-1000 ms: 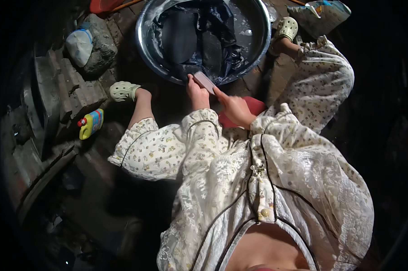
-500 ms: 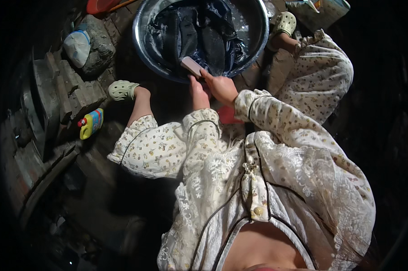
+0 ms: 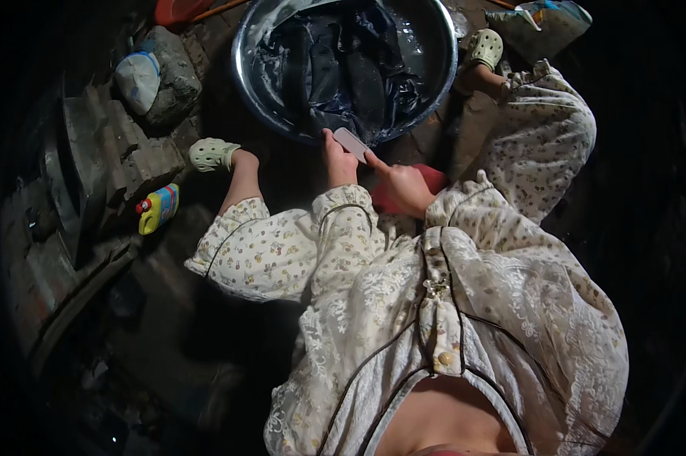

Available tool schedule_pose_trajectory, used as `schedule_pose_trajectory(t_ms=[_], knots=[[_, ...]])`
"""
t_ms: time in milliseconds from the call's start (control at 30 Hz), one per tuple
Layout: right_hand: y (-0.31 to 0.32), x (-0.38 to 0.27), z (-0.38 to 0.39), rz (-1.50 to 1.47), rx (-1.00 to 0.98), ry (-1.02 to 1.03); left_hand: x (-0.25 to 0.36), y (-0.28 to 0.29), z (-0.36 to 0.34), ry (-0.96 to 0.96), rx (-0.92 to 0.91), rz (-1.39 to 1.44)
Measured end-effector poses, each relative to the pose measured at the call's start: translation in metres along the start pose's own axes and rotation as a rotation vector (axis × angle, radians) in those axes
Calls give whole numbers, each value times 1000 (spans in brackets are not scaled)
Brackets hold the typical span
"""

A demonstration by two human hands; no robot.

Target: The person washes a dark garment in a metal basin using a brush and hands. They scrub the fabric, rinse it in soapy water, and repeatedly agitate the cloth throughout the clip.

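Note:
A metal basin holds dark, wet clothing with some suds. My left hand is closed at the basin's near rim by the clothing; what it grips is partly hidden. My right hand is closed on one end of a pale pink rectangular block, its index finger along it; the block rests over the cloth at the rim. Beneath my right hand, behind it, is a red object, partly hidden.
A yellow bottle stands left of my leg. Stacked bricks and slabs, a rock with a white bag, and a red object lie at the left. A bag sits at the upper right, beyond my foot.
Half a second ago my right hand and the block were farther forward over the cloth; they have come back toward me. The clothing is more bunched than a second ago.

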State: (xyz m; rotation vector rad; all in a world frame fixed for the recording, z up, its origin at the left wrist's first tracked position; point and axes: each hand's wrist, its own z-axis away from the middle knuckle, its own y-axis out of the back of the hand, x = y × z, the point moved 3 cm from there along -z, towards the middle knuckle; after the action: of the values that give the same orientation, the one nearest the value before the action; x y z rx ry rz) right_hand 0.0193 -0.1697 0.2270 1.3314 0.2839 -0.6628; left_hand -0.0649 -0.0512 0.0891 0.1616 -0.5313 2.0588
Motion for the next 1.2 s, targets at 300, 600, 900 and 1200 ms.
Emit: schedule_pose_trajectory(t_ms=[300,600,900,1200], knots=[[-10,12,-4,12,19,-44,3,-3,12,35,-129,124],[-14,16,-22,-2,79,-23,-4,10,-3,41,-203,100],[-8,18,-53,50,137,-35,-8,0,13,25,-256,43],[1,-2,-77,24,192,28,-8,-9,10,-31,-293,33]])
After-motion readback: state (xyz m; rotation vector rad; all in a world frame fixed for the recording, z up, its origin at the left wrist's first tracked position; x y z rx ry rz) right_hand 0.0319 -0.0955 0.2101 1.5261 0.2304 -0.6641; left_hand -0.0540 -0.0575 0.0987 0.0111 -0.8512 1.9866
